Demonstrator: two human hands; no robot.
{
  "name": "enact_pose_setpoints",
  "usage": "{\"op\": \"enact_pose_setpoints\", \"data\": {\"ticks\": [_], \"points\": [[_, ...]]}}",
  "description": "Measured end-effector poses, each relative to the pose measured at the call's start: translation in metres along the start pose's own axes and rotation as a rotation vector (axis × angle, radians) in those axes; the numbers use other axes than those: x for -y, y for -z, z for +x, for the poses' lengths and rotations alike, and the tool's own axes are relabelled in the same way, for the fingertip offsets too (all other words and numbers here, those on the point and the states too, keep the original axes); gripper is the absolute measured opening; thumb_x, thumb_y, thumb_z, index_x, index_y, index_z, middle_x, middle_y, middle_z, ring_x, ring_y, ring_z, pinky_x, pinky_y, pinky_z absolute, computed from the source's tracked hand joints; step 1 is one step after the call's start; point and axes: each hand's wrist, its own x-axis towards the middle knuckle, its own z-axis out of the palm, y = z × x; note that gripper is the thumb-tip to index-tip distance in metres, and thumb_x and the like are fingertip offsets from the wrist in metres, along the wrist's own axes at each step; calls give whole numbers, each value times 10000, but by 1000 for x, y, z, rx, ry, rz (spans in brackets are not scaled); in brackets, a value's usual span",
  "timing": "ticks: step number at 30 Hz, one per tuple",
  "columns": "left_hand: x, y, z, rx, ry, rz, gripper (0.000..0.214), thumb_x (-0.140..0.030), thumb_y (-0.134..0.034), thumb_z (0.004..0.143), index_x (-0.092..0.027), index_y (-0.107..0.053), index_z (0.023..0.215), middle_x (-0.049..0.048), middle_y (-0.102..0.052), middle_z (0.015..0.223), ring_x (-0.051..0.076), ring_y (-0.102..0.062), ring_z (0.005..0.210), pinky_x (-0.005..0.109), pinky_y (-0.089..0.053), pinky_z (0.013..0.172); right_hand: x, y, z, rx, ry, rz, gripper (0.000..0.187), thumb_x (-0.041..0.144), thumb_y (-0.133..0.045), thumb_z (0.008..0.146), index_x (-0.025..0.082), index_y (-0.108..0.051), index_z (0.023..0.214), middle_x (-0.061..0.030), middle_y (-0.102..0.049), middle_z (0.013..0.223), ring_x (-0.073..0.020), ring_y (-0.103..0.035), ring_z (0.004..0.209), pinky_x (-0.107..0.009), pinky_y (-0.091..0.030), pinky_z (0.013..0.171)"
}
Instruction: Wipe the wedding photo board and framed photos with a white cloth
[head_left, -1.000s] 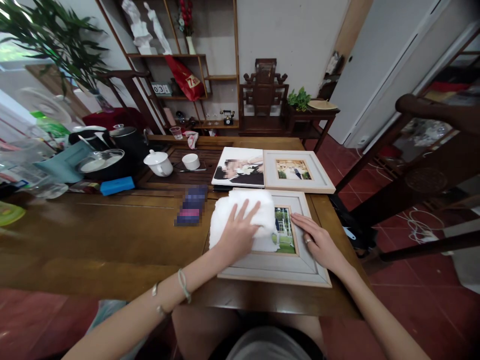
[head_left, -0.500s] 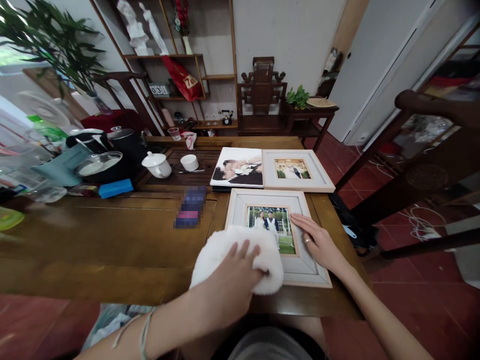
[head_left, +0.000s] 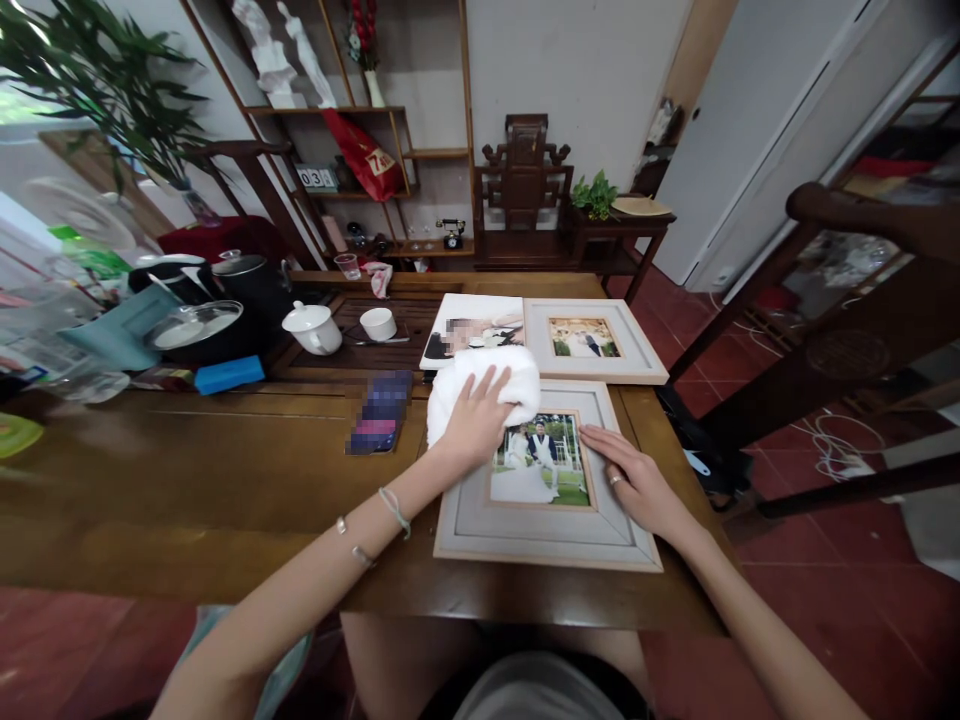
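Note:
A grey picture frame (head_left: 547, 520) with a wedding photo lies flat near the front edge of the wooden table (head_left: 210, 470). My left hand (head_left: 474, 420) presses a white fluffy cloth (head_left: 484, 385) onto the frame's far left corner, fingers spread flat over the cloth. My right hand (head_left: 637, 485) rests flat on the frame's right border, fingers stretched out, a ring on one finger.
Behind lie a second framed photo (head_left: 592, 342) and an unframed photo print (head_left: 472, 330). A dark phone-like object (head_left: 379, 410) lies left of the frame. A teapot (head_left: 311, 328), cup (head_left: 377, 323), pots and a blue box (head_left: 229, 374) crowd the far left. A dark wooden chair (head_left: 862, 300) stands at right.
My left hand has slid the cloth from the frame's near left corner up to its far left corner. The right hand has stayed on the right border.

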Motion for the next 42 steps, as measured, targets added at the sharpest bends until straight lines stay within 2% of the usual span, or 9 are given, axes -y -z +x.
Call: {"op": "enact_pose_setpoints", "data": {"ticks": [4,10,15,19,24,27,31,34,42], "points": [[-16,4,-10,101,5,-21,388,-135,-527,824,-180,-634,1194,117,-252,1545,340,-198,1425,559,-196,1131,-1,0,1,7,-5,-5,646,8,-369,772,262,-530,1343,-40,-538,1389,-224,-443,1334,-527,-334,1134],[-59,33,-93,323,-100,-190,351,-246,-587,828,-205,-652,1170,146,-275,1530,393,-225,1404,606,-226,1101,0,-1,1,-2,-6,0,631,21,-382,782,266,-532,1344,-40,-538,1391,-224,-451,1329,-527,-348,1126],[-65,51,-133,367,-251,-364,344,-276,-577,843,-231,-627,1180,89,-268,1542,325,-216,1423,538,-240,1131,1,0,1,-3,-14,3,613,38,-391,798,274,-530,1346,-42,-536,1393,-232,-455,1325,-537,-354,1119],[-59,27,-114,218,-196,-321,326,-261,-579,836,-210,-636,1153,110,-222,1556,334,-155,1436,562,-179,1143,0,0,0,3,-1,-10,619,29,-380,800,274,-521,1351,-40,-534,1395,-225,-451,1328,-537,-355,1119],[-40,-7,-54,-7,-13,-180,321,-290,-619,819,-180,-654,1119,146,-206,1556,342,-133,1439,551,-132,1156,-4,-1,-1,8,23,-24,621,23,-370,799,257,-517,1355,-49,-527,1401,-224,-443,1333,-543,-345,1123],[-24,-13,-17,-89,63,-89,374,-306,-609,834,-162,-627,1178,139,-189,1562,354,-119,1440,562,-138,1151,-4,-1,0,1,29,-18,611,29,-377,795,247,-529,1346,-57,-537,1391,-230,-448,1329,-541,-347,1121],[-21,-8,2,-45,-28,-59,381,-286,-575,851,-196,-608,1220,86,-189,1568,330,-126,1444,590,-140,1137,-3,-2,1,-17,20,-3,600,40,-388,791,241,-543,1335,-60,-550,1380,-234,-460,1320,-534,-353,1120],[-41,0,-20,51,-100,-110,356,-272,-545,863,-219,-618,1207,67,-214,1562,318,-141,1443,601,-143,1129,-1,-3,1,-40,9,0,609,32,-394,774,245,-561,1319,-54,-565,1364,-229,-473,1311,-526,-352,1124],[-115,33,-124,215,-198,-229,330,-384,-547,871,-234,-665,1140,118,-226,1553,398,-172,1419,627,-191,1096,3,-3,2,-69,-13,24,604,28,-425,759,265,-592,1288,-46,-597,1328,-234,-506,1283,-527,-363,1117]]}}
